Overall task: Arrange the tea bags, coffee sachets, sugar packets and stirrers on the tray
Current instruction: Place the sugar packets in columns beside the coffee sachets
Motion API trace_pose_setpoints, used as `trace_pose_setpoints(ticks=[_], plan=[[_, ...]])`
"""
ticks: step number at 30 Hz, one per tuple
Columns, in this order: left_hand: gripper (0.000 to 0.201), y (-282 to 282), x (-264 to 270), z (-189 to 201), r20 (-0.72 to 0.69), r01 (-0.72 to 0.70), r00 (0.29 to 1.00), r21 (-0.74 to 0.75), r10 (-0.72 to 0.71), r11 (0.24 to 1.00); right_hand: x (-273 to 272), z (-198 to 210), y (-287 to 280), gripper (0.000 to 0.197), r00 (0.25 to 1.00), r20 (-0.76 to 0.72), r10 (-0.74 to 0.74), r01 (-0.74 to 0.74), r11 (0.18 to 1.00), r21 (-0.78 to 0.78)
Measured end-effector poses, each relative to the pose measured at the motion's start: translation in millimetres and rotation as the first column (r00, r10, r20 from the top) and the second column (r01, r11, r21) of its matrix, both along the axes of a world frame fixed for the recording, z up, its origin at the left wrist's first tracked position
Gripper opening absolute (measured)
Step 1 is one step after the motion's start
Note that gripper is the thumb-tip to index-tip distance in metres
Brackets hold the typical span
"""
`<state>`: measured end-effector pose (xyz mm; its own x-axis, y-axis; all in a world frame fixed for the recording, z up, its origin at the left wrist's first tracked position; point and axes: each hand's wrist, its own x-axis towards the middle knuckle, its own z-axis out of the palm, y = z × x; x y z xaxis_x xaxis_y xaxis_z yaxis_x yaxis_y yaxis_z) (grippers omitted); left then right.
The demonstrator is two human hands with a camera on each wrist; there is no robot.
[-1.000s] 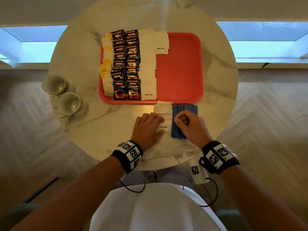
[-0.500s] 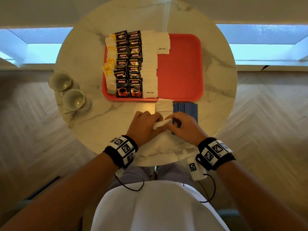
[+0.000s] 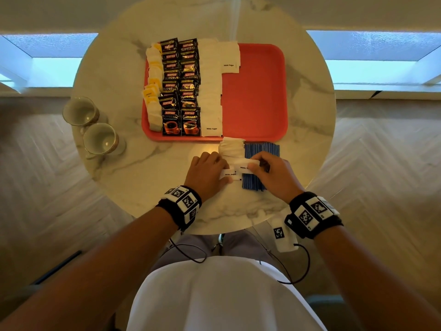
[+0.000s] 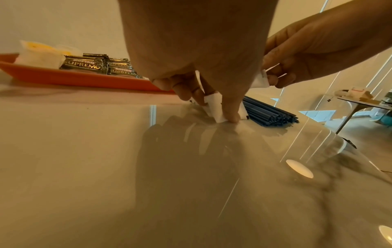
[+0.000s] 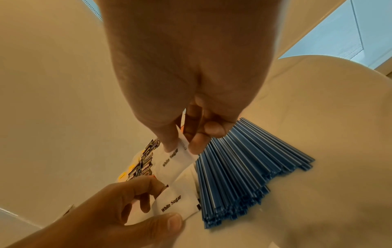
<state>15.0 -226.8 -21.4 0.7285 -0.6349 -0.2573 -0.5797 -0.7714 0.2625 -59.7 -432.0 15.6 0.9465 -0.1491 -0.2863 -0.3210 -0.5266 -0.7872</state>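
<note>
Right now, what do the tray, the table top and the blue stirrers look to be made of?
The tray: probably moulded plastic, matt red, with rounded corners and a raised rim. The table top: marble or a marble-look slab, pale with grey veins, polished enough to mirror the hands in the left wrist view. The blue stirrers: likely thin plastic sticks, smooth and uniform.

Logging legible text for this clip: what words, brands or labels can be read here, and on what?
"KOPIKO SUPREMO": coffee sachets on the red tray.
"White Sugar": sugar packet pinched by the right hand.
"White Sugar": sugar packet held by the left hand.
"White Sugar": sugar packets on tray.
Yellow tea bag tags: too small to read.
Wristband markers: patterns, no words.
</note>
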Motion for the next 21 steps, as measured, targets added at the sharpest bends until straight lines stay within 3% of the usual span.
trace_pose_setpoints(ticks=[8,18,21], plan=[[0.032,8.5,5.1,8.2,-0.107,-0.031,0.994,-0.046,0.026,0.998,9.1,3.1,-0.8,0.007,1.0,0.013,-0.019,0.019,1.0,0.02],[0.025,11.1,49.5,45.3,-0.021,-0.067,0.998,-0.284,0.064,0.957,70.0,26.3,-18.9,0.012,0.983,0.119,-0.138,0.128,0.988,0.09],[0.026,2.0,74.8,53.1,0.014,-0.071,0.997,-0.312,0.079,0.947,101.9,30.5,-28.5,0.013,0.981,0.142,-0.13,0.125,0.991,0.046]])
